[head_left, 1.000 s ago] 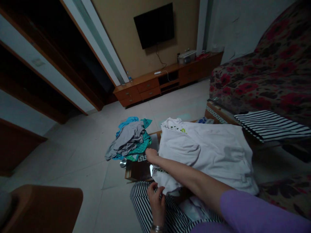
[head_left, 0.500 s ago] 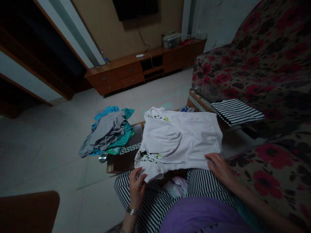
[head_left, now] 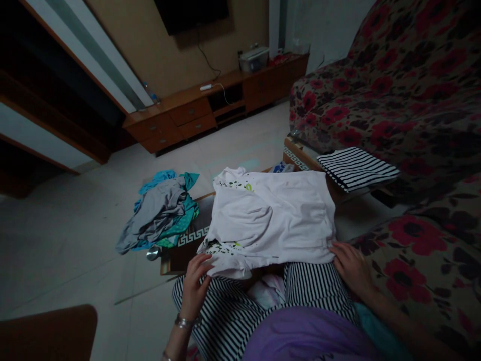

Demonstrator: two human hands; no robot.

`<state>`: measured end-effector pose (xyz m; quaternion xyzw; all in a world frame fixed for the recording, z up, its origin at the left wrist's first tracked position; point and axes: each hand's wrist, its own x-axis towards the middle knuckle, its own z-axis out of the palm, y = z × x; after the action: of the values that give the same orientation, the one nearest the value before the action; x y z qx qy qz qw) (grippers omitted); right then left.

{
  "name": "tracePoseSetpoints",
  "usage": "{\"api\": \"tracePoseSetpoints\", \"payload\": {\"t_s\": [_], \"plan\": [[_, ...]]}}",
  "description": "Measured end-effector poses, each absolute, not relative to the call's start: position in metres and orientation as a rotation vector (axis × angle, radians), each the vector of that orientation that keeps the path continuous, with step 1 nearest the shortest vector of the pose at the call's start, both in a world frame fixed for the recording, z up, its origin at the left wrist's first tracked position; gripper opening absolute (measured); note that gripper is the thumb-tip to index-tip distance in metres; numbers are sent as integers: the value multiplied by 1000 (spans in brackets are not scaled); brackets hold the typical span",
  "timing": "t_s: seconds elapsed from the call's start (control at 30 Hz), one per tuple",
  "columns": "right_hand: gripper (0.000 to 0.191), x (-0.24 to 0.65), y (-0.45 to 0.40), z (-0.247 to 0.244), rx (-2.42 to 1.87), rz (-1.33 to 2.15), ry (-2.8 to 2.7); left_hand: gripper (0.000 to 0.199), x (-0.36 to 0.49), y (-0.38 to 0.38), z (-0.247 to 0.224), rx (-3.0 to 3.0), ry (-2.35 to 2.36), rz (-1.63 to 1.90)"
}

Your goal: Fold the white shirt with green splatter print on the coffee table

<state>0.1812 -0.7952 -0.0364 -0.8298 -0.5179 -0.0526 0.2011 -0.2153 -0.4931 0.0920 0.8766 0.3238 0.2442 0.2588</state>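
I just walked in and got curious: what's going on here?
A white shirt lies spread over a table. The person's left hand is at its near sleeve, the right hand by its hem. A heap of clothes lies at the left end, a striped garment at the right.

Shirt (head_left: pixel 289 205) between heap (head_left: pixel 156 208) and folded garment (head_left: pixel 358 168)

All three lie along the table (head_left: pixel 193 235): heap at its left end, garment at its right. The left hand (head_left: pixel 194 283) is at the shirt's near left corner, the right hand (head_left: pixel 353 266) at its near right. From here, a sofa (head_left: pixel 376 90) stands off to the person's right; across the floor (head_left: pixel 75 235), a cabinet (head_left: pixel 191 113) below the television (head_left: pixel 191 14).
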Motion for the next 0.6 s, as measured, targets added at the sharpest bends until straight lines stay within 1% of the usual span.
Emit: {"api": "tracePoseSetpoints", "payload": {"t_s": [0.07,0.13,0.23,0.3,0.4,0.47,0.6], "plan": [[26,191,-798,-33,-2219,-47,-1460,19,-209,-485,102,2276,869,621],[25,200,-800,-26,-2158,42,-1398,22,-202,-475,116,2190,859,557],[28,219,-798,-9,-2125,216,-1217,25,-186,-454,140,2091,855,421],[30,238,-791,5,-2112,392,-1089,25,-171,-436,158,2067,867,345],[33,276,-771,28,-2057,616,-928,25,-140,-403,185,2069,864,330],[35,306,-754,43,-2002,718,-905,27,-115,-378,202,2048,858,348],[41,370,-703,76,-1919,900,-1038,32,-61,-314,226,1983,851,294]]}}
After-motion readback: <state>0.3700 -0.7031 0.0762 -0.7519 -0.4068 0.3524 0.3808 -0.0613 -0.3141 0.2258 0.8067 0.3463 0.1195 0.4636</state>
